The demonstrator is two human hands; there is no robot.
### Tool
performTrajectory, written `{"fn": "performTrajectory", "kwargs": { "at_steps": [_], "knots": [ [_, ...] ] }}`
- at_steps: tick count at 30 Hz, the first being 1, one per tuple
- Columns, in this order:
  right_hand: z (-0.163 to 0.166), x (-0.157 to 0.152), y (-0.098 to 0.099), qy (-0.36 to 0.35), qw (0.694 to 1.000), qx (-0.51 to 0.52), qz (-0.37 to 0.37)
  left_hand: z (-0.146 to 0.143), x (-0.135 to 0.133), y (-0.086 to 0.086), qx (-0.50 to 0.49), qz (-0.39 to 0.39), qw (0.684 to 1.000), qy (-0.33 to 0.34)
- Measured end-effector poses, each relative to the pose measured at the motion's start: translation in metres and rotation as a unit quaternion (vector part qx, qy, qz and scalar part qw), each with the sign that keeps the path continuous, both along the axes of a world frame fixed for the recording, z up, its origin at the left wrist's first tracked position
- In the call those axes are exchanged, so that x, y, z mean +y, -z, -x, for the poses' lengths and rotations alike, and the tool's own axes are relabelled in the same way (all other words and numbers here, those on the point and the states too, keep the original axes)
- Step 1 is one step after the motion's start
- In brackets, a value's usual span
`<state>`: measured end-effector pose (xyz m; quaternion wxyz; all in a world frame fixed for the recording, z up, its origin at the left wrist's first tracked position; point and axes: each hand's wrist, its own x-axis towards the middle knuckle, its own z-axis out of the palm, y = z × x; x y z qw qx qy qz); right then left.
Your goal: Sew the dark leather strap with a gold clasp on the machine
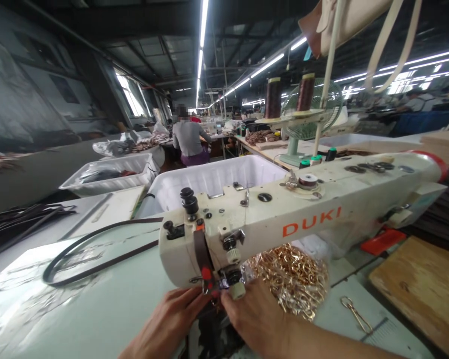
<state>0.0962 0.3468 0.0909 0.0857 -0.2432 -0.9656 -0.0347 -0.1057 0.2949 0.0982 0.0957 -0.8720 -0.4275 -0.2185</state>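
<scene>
Watching from nearby, I see two hands: the left hand and right hand sit close at the needle end of the sewing machine, probably for fine control; whether they grasp anything I cannot tell (the fingertips are partly hidden). It stands on the bench, one dark strap looping out leftward. Two brown thread cones stand raised, likely to feed freely. One gold clasp lies apart from an uncountable heap of clasps.

The left hand and right hand were close together at the needle end of the sewing machine; a dark strap looped leftward, and gold clasps lay heaped nearby
</scene>
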Motion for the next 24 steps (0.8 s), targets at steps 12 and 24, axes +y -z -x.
{"fn": "performTrajectory", "kwargs": {
  "at_steps": [12, 24],
  "knots": [
    [-0.008, 0.001, -0.002, -0.009, 1.0, -0.002, -0.02, 0.005, -0.003, 0.01, 0.034, -0.064, 0.997, 0.014],
    [-0.008, 0.004, -0.008, -0.012, 1.0, 0.008, -0.006, -0.009, -0.008, 0.002, 0.04, 0.048, 0.998, -0.024]
  ]
}}
